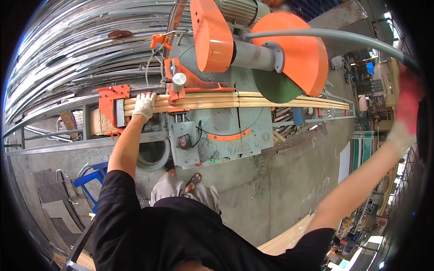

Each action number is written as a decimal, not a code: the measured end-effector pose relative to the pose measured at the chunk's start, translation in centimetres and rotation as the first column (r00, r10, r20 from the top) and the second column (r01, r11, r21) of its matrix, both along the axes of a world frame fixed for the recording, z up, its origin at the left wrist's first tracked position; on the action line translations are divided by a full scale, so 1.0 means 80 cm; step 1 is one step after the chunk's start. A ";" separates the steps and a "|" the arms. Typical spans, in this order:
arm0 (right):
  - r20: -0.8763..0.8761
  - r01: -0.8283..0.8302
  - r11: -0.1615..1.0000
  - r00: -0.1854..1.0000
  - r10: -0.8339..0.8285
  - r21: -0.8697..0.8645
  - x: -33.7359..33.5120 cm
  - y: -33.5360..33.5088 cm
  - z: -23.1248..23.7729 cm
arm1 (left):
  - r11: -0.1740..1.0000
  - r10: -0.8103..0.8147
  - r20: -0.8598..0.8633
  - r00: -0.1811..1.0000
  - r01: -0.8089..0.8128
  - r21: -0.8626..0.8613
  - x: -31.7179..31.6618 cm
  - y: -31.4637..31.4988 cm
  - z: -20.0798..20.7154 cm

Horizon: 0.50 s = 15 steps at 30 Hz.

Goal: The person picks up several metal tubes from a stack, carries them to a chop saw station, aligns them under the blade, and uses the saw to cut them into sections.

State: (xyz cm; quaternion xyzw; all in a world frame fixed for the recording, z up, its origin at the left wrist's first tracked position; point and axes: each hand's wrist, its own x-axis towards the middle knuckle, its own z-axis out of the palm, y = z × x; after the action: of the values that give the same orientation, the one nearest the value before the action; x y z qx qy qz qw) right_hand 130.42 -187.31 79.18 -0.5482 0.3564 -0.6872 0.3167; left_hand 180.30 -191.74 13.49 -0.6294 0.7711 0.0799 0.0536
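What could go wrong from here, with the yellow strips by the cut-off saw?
1. The left grip rests on the yellow strips beside the orange end bracket; if they shifted, it might be pinched.
2. The strips show a break left of the green cutting disc; pieces could jump if the disc caught them.
3. The open sandal leaves toes bare, so a dropped piece could hurt.

We see cream bars point(199, 103), a green blade point(276, 89), orange guard point(309, 54) far right, our black shirt point(181, 230) near, blue stool point(92, 177) left
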 end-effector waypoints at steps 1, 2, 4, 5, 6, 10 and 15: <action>-0.189 0.101 0.995 0.977 -0.100 -0.004 -0.024 0.020 -0.065 | 0.999 -0.053 -0.041 0.998 0.053 -0.012 -0.005 -0.007 0.001; -0.354 0.187 0.982 0.917 -0.183 -0.024 -0.048 0.030 -0.138 | 0.998 -0.057 -0.040 0.998 0.056 -0.006 -0.002 -0.008 0.009; -0.739 0.479 0.785 0.672 -0.040 0.394 -0.044 0.069 -0.316 | 0.996 -0.057 -0.010 0.998 0.057 0.072 0.018 -0.003 0.031; -0.761 0.470 0.649 0.588 0.275 0.598 -0.042 0.098 -0.405 | 0.995 -0.075 -0.028 0.997 0.077 0.066 0.019 -0.006 0.031; -0.530 0.459 0.265 0.707 0.468 0.848 -0.035 0.119 -0.500 | 0.995 -0.086 -0.025 0.996 0.087 0.057 0.019 -0.008 0.029; -0.658 0.737 0.250 0.331 0.676 0.628 -0.025 0.250 -0.839 | 0.987 -0.140 -0.005 0.990 0.140 0.076 -0.008 -0.028 0.024; -0.811 0.834 0.322 0.226 0.540 0.447 0.022 0.255 -0.933 | 0.988 -0.125 -0.020 0.992 0.127 0.083 0.008 -0.023 0.021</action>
State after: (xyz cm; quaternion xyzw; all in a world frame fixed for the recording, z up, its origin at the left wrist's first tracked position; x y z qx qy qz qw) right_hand 132.15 -166.88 4.54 -0.4860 0.8485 0.1198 0.1718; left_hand 180.93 -193.59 15.18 -0.5760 0.8057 0.1134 0.0791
